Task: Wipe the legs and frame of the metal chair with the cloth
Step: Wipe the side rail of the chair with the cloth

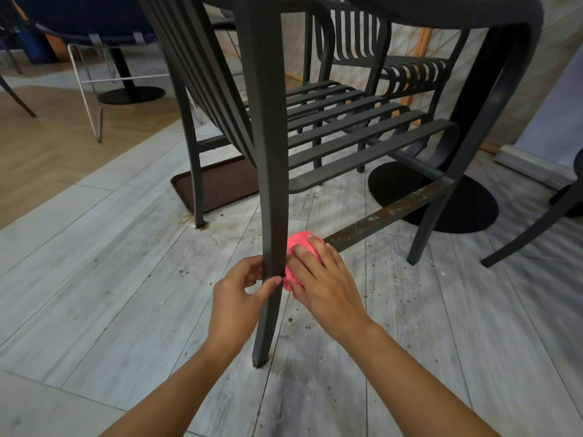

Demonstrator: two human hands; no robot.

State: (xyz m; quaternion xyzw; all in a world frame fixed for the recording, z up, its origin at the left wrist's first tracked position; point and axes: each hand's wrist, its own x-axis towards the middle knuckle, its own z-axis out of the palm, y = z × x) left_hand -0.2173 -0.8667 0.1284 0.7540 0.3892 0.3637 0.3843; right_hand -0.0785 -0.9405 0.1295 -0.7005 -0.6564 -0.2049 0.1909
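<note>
A dark grey metal chair (331, 134) with a slatted seat stands on the floor in front of me. Its near rear leg (268, 184) runs down the middle of the view. My left hand (239, 298) grips that leg low down, thumb across its front. My right hand (318, 279) presses a bunched pink cloth (299, 244) against the right side of the same leg, where a dusty, speckled lower side rail (388, 212) joins it. Most of the cloth is hidden under my fingers.
A second slatted metal chair (394, 67) stands behind. A round black table base (441, 197) sits to the right under a table. A brown mat (220, 184) lies under the chair's left side. The pale plank floor (126, 279) is spotted with dirt.
</note>
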